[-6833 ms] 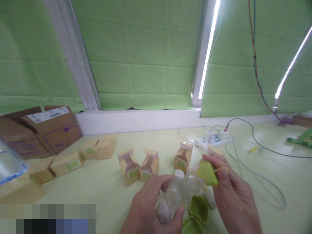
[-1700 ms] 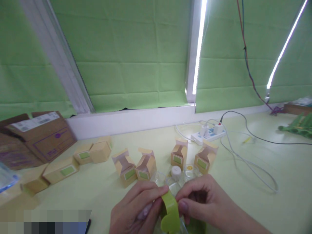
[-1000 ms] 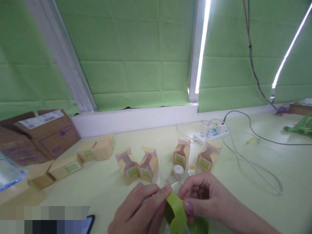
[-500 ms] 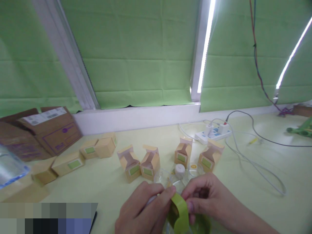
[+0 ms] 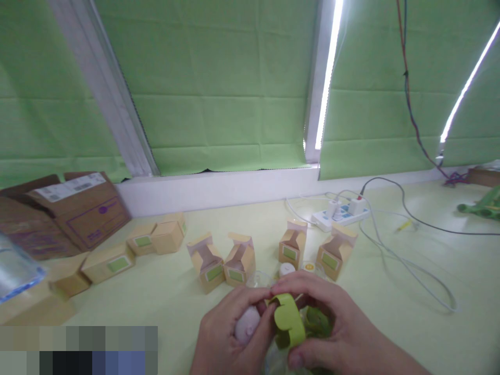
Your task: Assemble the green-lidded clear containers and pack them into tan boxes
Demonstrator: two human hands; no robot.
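Yellow-grn piece (image 5: 294,320): curved w/ notched edge, smooth, prob. hollow.

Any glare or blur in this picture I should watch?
Head view: white strip glares between the green blinds; head view: print on the brown carton is too soft to read; head view: pixelated block covers the lower left corner; head view: green piece stands out clearly.

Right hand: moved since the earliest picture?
Yes: the right hand is now further left and lower in the view, judged against the power strip.
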